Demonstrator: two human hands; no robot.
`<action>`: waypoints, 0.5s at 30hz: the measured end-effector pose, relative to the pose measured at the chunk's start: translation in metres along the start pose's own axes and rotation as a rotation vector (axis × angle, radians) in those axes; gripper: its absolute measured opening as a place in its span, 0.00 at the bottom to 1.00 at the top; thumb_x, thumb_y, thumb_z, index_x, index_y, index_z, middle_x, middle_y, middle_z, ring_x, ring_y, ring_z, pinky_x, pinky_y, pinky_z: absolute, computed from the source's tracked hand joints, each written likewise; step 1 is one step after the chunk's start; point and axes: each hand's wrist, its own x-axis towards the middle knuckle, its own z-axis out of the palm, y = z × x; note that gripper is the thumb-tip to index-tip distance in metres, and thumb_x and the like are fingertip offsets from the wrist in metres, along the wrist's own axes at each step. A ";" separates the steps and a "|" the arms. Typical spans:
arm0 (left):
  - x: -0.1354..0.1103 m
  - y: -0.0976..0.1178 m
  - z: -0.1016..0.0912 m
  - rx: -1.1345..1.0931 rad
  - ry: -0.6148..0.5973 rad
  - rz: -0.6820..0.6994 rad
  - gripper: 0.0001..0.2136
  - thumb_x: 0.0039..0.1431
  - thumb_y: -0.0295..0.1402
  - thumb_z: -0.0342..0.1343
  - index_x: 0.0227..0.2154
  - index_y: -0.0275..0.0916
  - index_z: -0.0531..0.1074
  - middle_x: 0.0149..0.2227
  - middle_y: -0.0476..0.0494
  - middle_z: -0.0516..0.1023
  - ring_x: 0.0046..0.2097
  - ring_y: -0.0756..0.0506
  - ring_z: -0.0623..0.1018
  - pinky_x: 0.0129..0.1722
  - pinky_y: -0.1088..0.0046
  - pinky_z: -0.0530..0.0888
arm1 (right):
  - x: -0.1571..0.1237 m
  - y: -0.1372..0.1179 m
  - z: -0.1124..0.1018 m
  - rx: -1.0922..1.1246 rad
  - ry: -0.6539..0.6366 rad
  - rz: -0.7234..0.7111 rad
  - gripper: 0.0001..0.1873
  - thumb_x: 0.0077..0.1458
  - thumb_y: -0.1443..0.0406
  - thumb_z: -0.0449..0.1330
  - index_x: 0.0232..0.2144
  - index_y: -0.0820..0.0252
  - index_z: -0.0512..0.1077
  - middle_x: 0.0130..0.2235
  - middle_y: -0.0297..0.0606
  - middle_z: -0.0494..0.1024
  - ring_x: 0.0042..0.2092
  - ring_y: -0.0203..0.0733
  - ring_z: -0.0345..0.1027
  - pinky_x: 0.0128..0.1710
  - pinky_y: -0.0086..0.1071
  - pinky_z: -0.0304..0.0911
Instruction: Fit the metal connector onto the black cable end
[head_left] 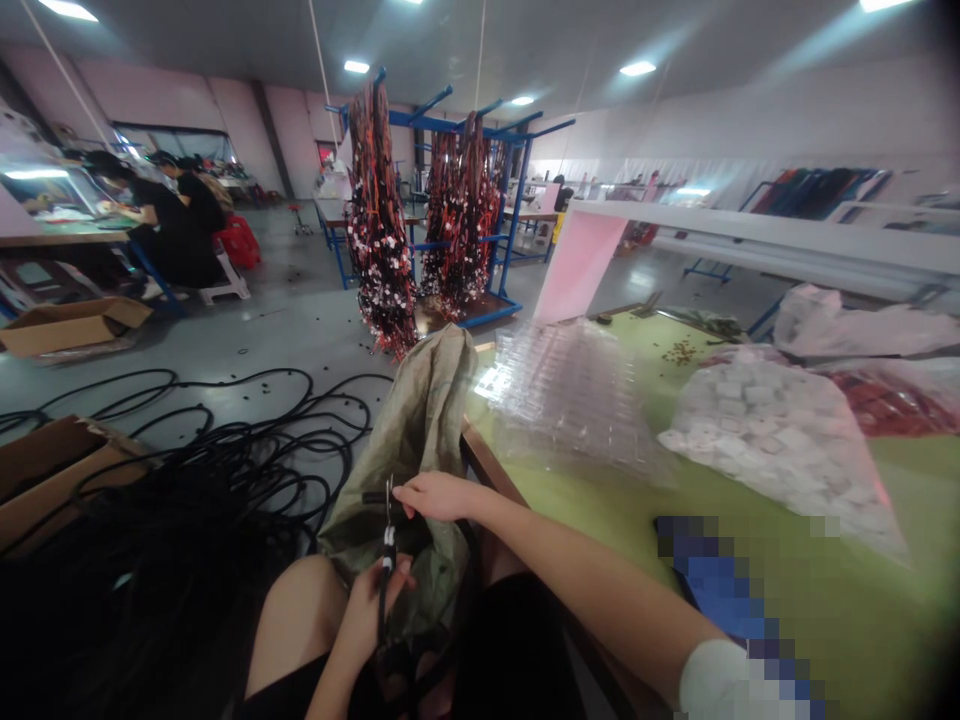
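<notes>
My left hand is closed around a slim black piece with white bands and two thin, metallic-looking prongs, which point upward. Whether this is a tool or a cable end I cannot tell. Just above, my right hand pinches near one end of a short black length of cord or tube. That short piece crosses the prongs; how they meet is too small to make out. Under both hands lies an olive woven sack, draped between my knees and the table edge.
Black cable lies in loops on the left floor beside cardboard boxes. On the green table at right are clear plastic packaging and a bag of white pieces. A blue rack of hanging wires stands ahead. People sit left.
</notes>
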 end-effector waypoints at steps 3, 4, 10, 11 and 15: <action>-0.002 0.004 0.000 0.031 -0.025 -0.003 0.29 0.57 0.59 0.51 0.22 0.35 0.76 0.29 0.38 0.79 0.33 0.41 0.77 0.33 0.70 0.71 | 0.000 0.000 0.001 0.021 0.032 0.013 0.25 0.71 0.58 0.46 0.27 0.61 0.74 0.29 0.34 0.73 0.32 0.37 0.66 0.33 0.27 0.56; -0.002 0.004 0.001 0.024 -0.020 -0.012 0.29 0.56 0.59 0.51 0.20 0.35 0.75 0.28 0.38 0.78 0.31 0.42 0.77 0.31 0.70 0.71 | 0.000 0.000 0.001 0.046 0.044 0.024 0.24 0.71 0.58 0.46 0.29 0.61 0.74 0.30 0.34 0.73 0.33 0.37 0.66 0.34 0.27 0.56; 0.005 0.003 -0.002 -0.045 0.083 -0.049 0.28 0.52 0.60 0.54 0.19 0.36 0.74 0.24 0.40 0.77 0.31 0.42 0.77 0.32 0.70 0.72 | 0.001 -0.002 0.002 0.203 0.112 0.126 0.21 0.71 0.58 0.48 0.35 0.62 0.75 0.28 0.33 0.72 0.30 0.36 0.65 0.31 0.27 0.55; 0.007 0.003 -0.002 -0.069 0.122 -0.056 0.27 0.49 0.60 0.57 0.21 0.36 0.75 0.25 0.40 0.77 0.32 0.41 0.77 0.33 0.70 0.72 | 0.002 -0.002 0.003 0.197 0.125 0.124 0.22 0.71 0.58 0.48 0.34 0.62 0.75 0.28 0.33 0.72 0.30 0.36 0.65 0.31 0.27 0.55; 0.010 0.004 -0.002 -0.248 0.241 -0.119 0.32 0.38 0.56 0.67 0.39 0.33 0.79 0.31 0.39 0.80 0.37 0.39 0.80 0.37 0.66 0.75 | 0.004 0.001 0.005 0.144 0.209 0.034 0.18 0.69 0.60 0.52 0.33 0.63 0.76 0.31 0.34 0.75 0.34 0.36 0.68 0.34 0.26 0.56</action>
